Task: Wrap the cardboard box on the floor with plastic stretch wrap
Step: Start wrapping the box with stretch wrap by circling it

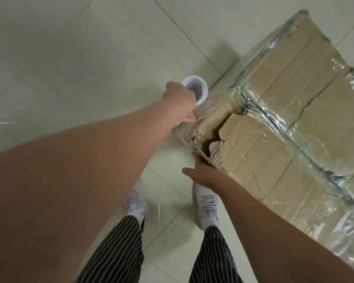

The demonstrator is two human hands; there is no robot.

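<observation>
Brown cardboard box (284,129) lies rightward, long axis receding; left hand (180,103) grips wrap roll (201,91) past its torn corner; nearer right hand (202,174) presses there, fingers straight.

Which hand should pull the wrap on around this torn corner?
Left. The left hand grips the stretch wrap roll beside the corner; the right hand lies flat against the cardboard box, steadying it.

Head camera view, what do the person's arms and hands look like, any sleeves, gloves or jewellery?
Left forearm and right forearm are bare, no sleeve in view. Left hand and right hand wear no gloves; no watch, ring or bracelet shows.
</observation>
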